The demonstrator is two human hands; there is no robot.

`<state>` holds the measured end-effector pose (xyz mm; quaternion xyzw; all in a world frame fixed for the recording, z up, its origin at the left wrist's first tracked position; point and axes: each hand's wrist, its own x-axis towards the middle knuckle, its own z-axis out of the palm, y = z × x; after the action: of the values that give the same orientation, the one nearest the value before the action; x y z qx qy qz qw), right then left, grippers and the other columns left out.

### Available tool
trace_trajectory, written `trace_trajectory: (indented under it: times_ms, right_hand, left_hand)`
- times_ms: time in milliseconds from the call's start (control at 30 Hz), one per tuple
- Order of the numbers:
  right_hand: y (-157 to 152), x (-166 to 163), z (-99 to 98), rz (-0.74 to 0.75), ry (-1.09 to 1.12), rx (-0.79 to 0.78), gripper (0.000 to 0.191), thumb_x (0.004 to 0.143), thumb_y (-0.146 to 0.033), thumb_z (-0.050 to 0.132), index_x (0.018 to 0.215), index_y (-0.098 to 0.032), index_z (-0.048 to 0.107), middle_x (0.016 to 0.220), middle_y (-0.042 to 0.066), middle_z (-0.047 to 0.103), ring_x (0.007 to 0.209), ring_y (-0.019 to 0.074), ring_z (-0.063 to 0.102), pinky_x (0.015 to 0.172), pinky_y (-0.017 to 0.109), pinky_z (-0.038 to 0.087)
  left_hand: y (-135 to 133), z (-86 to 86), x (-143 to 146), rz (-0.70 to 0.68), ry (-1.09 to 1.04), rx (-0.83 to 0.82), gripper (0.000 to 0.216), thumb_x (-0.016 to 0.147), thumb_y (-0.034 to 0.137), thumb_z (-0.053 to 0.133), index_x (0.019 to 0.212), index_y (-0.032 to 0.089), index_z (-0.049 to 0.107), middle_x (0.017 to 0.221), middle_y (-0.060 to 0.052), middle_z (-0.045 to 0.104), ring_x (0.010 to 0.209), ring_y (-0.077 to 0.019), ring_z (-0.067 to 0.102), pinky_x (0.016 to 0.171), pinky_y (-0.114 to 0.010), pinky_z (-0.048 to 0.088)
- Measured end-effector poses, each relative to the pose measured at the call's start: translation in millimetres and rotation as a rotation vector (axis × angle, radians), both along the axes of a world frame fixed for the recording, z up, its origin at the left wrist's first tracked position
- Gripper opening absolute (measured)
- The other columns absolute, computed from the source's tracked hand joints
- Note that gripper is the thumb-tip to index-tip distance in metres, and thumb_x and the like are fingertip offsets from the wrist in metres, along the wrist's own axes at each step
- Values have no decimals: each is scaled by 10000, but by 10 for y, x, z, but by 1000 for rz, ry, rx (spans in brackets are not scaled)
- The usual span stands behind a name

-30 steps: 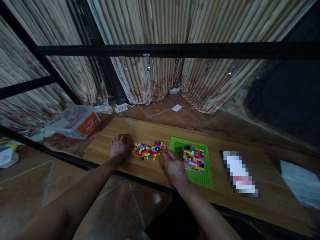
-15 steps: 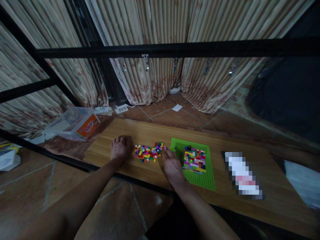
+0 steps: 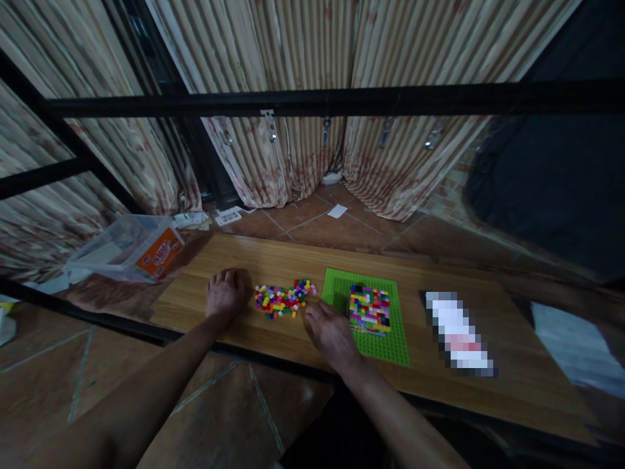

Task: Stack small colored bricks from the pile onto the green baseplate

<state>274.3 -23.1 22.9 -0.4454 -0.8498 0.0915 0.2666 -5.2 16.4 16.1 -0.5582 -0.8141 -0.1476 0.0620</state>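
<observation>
My left hand (image 3: 225, 292) rests on the wooden table, left of a pile of small colourful toy bricks (image 3: 278, 299). Its fingers are curled in, and I see nothing in them. At the right edge of the pile, my right hand (image 3: 332, 331) has thumb and fingers pinched together. Whatever is between those fingertips is too small to make out. Just beyond this hand lies a green studded baseplate (image 3: 398, 326). A block built of many coloured bricks (image 3: 370, 308) stands on it, its top a patchwork of colours.
The long wooden table (image 3: 273, 254) has a dark frame edge. A pixelated dark-edged object (image 3: 459, 335) and a pale sheet (image 3: 576, 345) lie to the right. Left of the table, a clear plastic bin (image 3: 127, 247) with an orange label sits on the floor. Curtains hang behind a black bar (image 3: 303, 103).
The view has shifted, so the scene sits slightly farther left. My right hand has drawn back a little from the pile, towards me. My left hand stays in place on the table.
</observation>
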Motion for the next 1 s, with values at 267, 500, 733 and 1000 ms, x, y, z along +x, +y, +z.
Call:
trace_trajectory:
  times_ms: [267,500,733,1000]
  right_hand:
    - [-29,70,-22,71,65,-41,248,975,-170,429,871,-203,653,866,30,636,773,129,629,692,224,504]
    - [-54,91,-26,104,88,-50,281,891,-45,480,1041,-195,665,1006,62,664,907,157,647,791,257,554]
    - [-57,238,168,64,81,-37,410,867,19,410,1112,-181,669,1064,74,673,958,162,652,852,269,548]
    - [93,721,425,-141,239,27,240,956,-226,467,961,-202,706,990,63,696,897,176,664,809,291,529]
  left_hand:
    - [8,-20,-23,5,0,-5,425,913,342,389,1238,157,590,1288,-144,601,1180,-318,515,1003,-457,398]
    - [14,-25,-22,-4,18,-8,433,923,337,362,1235,140,589,1277,-140,608,1179,-311,518,1015,-450,400]
    - [10,-17,-18,-1,12,-8,423,916,333,372,1226,151,596,1277,-136,612,1170,-310,523,1010,-452,400]
    - [0,2,0,4,-1,4,421,911,327,385,1232,152,594,1285,-133,609,1174,-318,517,1006,-459,401]
